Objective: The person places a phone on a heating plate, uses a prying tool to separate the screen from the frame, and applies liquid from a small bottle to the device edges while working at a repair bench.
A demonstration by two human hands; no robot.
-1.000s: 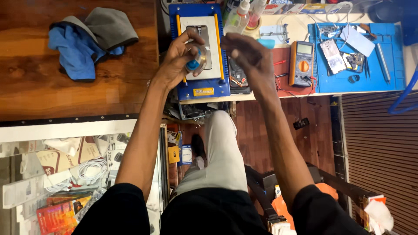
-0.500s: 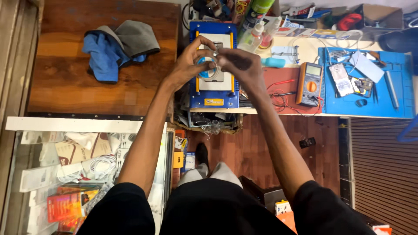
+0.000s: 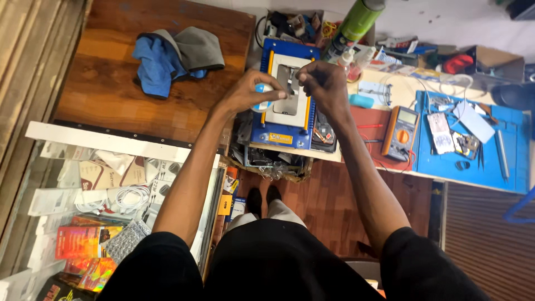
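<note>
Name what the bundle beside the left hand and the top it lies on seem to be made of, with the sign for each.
Bundle: soft cloth, blue and grey, matte, folded and creased. Counter top: probably wood or wood-look laminate, brown, grain streaks, slight sheen.

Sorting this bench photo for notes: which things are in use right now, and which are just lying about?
In use:
left hand holding small blue-and-white spool
right hand
phone on blue machine

Lying about:
blue and grey cloths
orange multimeter
green spray can
blue mat
</note>
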